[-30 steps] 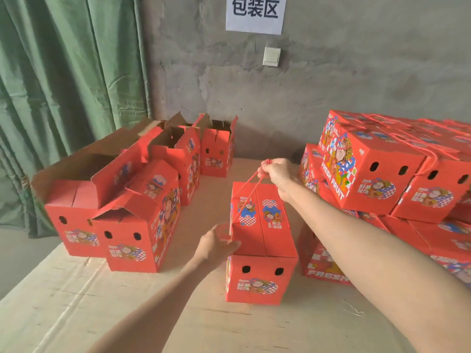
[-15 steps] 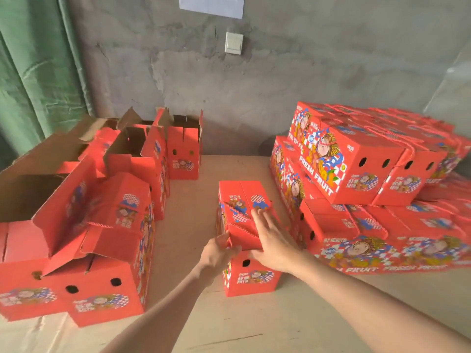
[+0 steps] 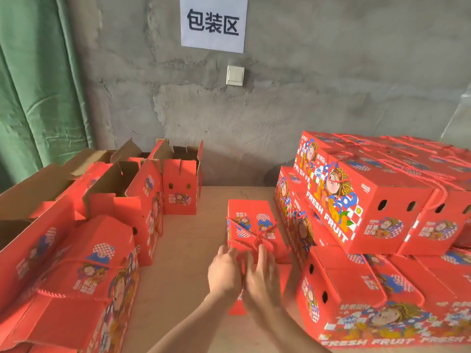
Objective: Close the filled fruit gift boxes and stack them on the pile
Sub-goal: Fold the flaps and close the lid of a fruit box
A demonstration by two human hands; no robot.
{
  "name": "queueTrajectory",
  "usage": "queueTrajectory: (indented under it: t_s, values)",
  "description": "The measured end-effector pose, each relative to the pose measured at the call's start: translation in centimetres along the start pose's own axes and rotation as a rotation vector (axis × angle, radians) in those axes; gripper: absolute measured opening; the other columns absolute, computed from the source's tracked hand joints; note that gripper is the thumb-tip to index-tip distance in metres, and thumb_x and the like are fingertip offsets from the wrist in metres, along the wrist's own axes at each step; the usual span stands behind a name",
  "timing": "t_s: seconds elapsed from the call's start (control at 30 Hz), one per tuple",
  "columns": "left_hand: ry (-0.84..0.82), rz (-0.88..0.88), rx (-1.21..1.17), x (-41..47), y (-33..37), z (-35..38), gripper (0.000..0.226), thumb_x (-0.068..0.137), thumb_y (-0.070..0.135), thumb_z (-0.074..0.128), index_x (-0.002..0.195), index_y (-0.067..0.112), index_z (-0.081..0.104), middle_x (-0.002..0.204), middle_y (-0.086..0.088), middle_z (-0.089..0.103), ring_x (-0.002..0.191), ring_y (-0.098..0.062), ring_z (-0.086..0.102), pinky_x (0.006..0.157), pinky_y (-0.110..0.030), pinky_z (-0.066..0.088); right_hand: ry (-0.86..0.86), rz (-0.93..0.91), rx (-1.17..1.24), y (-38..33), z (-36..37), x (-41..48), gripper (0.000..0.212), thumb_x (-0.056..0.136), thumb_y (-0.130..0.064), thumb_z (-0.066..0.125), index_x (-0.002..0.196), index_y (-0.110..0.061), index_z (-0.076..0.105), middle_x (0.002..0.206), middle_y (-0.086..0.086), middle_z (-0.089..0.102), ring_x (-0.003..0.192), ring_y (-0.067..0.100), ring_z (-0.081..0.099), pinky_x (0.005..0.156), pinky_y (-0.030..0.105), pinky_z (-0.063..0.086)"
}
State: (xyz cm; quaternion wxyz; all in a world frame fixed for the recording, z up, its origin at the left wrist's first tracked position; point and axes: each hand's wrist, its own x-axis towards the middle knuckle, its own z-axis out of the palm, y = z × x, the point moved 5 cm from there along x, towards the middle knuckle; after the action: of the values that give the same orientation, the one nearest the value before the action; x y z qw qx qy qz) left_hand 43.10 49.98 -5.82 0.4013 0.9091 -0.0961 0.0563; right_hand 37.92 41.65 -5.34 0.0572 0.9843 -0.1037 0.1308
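Closed gift box point(image 3: 251, 225) stands on the desk point(image 3: 188, 253), centre of view, between the open boxes point(image 3: 142, 194) on the left and the pile point(image 3: 369, 200) on the right. It sits just beside the pile's lower tier; contact cannot be confirmed. Long axis runs away from the person toward the wall, one short end facing the wall, the near short end hidden behind the hands. Top flaps are shut, seam running lengthwise. Red rope handle point(image 3: 260, 238) lies slack across the lid, tangled near the front.

Left hand point(image 3: 224, 271) and right hand point(image 3: 262, 276) are side by side, almost touching, at the near end of the box. Fingers of both stretch forward and are not curled round anything. Motion blur hides whether the fingertips touch the lid.

Pile: closed red boxes lying lengthwise in tiers, rope handles draped over them, round holes in the end faces. Side panels read "FRESH FRUIT" in white, beside a cartoon figure on a blue-and-white check. Smaller print is unreadable.

Open boxes: flaps raised, brown cardboard inside, contents not visible.

Wall: white paper sign point(image 3: 213, 22) reading 包装区, light switch point(image 3: 235, 75) below it. Green curtain point(image 3: 38, 85) far left
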Motion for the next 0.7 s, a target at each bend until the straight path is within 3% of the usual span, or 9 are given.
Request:
queueTrajectory:
  t_s: [0.1, 0.17, 0.23, 0.3, 0.37, 0.4, 0.5, 0.63, 0.7]
  values:
    - [0.031, 0.135, -0.052, 1.3, -0.7, 1.1, 0.031, 0.09, 0.005, 0.045, 0.102, 0.019, 0.07, 0.093, 0.008, 0.054, 0.078, -0.009, 0.052, 0.067, -0.016, 0.038, 0.002, -0.085, -0.048, -0.2, 3.2, 0.3, 0.047, 0.071, -0.025, 0.061, 0.116, -0.011, 0.06, 0.104, 0.018, 0.07, 0.092, 0.041, 0.067, 0.066, 0.04, 0.059]
    - [0.008, 0.263, 0.023, 1.6, -1.7, 1.8, 0.037, 0.092, 0.003, 0.044, 0.12, 0.018, 0.064, 0.111, 0.006, 0.057, 0.096, -0.011, 0.058, 0.075, -0.009, 0.037, 0.084, -0.132, -0.023, 0.3, 4.1, 1.2, 0.035, 0.09, -0.013, 0.036, 0.119, -0.007, 0.055, 0.108, 0.022, 0.067, 0.095, 0.044, 0.065, 0.067, 0.043, 0.059]
    - [-0.081, 0.318, 0.125, 2.6, -1.9, 2.8, 0.046, 0.094, 0.007, 0.04, 0.139, 0.019, 0.047, 0.141, 0.003, 0.044, 0.127, -0.013, 0.046, 0.097, -0.01, 0.032, -0.005, -0.11, 0.08, 1.2, 4.8, 2.9, 0.049, 0.082, -0.016, 0.047, 0.129, -0.003, 0.042, 0.116, 0.025, 0.063, 0.103, 0.046, 0.061, 0.073, 0.047, 0.058]
    - [-0.197, 0.338, 0.262, 4.5, -1.3, 3.6, 0.057, 0.094, 0.009, 0.033, 0.149, 0.023, 0.026, 0.156, 0.005, 0.023, 0.141, -0.012, 0.025, 0.112, -0.019, 0.018, -0.047, -0.116, 0.108, 2.3, 5.1, 5.7, 0.089, 0.071, -0.021, 0.066, 0.147, -0.006, 0.021, 0.138, 0.037, 0.037, 0.125, 0.058, 0.036, 0.096, 0.057, 0.044]
    - [-0.252, 0.338, 0.39, 6.6, -0.4, 3.8, 0.065, 0.092, 0.008, 0.029, 0.151, 0.03, 0.013, 0.159, 0.009, 0.006, 0.145, -0.013, 0.011, 0.117, -0.028, 0.008, -0.163, -0.152, 0.022, 3.7, 6.7, 9.2, 0.092, 0.087, -0.022, 0.054, 0.149, -0.013, -0.013, 0.15, 0.037, -0.01, 0.134, 0.06, -0.01, 0.111, 0.062, 0.011]
    - [-0.249, 0.343, 0.433, 7.7, -0.1, 3.6, 0.067, 0.092, 0.007, 0.029, 0.151, 0.032, 0.01, 0.159, 0.01, 0.002, 0.146, -0.013, 0.008, 0.117, -0.029, 0.005, -0.238, -0.112, 0.005, 4.4, 7.1, 10.9, 0.09, 0.091, -0.023, 0.049, 0.146, -0.019, -0.022, 0.147, 0.037, -0.02, 0.133, 0.059, -0.019, 0.111, 0.062, 0.003]
    - [-0.176, 0.39, 0.516, 10.6, 0.6, 2.4, 0.064, 0.093, 0.008, 0.032, 0.15, 0.032, 0.014, 0.159, 0.01, 0.004, 0.144, -0.011, 0.009, 0.113, -0.025, 0.003, -0.261, -0.054, -0.075, 5.0, 8.5, 16.4, 0.082, 0.097, -0.024, 0.043, 0.147, -0.026, -0.021, 0.144, 0.044, -0.016, 0.132, 0.063, -0.008, 0.109, 0.064, 0.006]
    - [-0.151, 0.399, 0.668, 12.8, -0.2, 0.5, 0.048, 0.097, 0.021, 0.035, 0.144, 0.029, 0.031, 0.157, 0.009, 0.008, 0.143, -0.009, 0.01, 0.116, -0.031, 0.001, -0.279, -0.002, -0.216, 6.5, 10.8, 22.9, 0.096, 0.092, -0.007, 0.054, 0.146, -0.022, -0.023, 0.139, 0.052, 0.0, 0.128, 0.067, 0.014, 0.104, 0.061, 0.028]
    - [-0.142, 0.406, 0.762, 12.9, -1.8, -1.5, 0.046, 0.097, 0.029, 0.04, 0.142, 0.031, 0.036, 0.156, 0.01, 0.013, 0.142, -0.006, 0.009, 0.117, -0.034, 0.0, -0.295, 0.022, -0.21, 7.8, 10.8, 26.0, 0.082, 0.095, -0.007, 0.043, 0.149, -0.023, -0.017, 0.14, 0.051, 0.002, 0.128, 0.066, 0.017, 0.102, 0.054, 0.033]
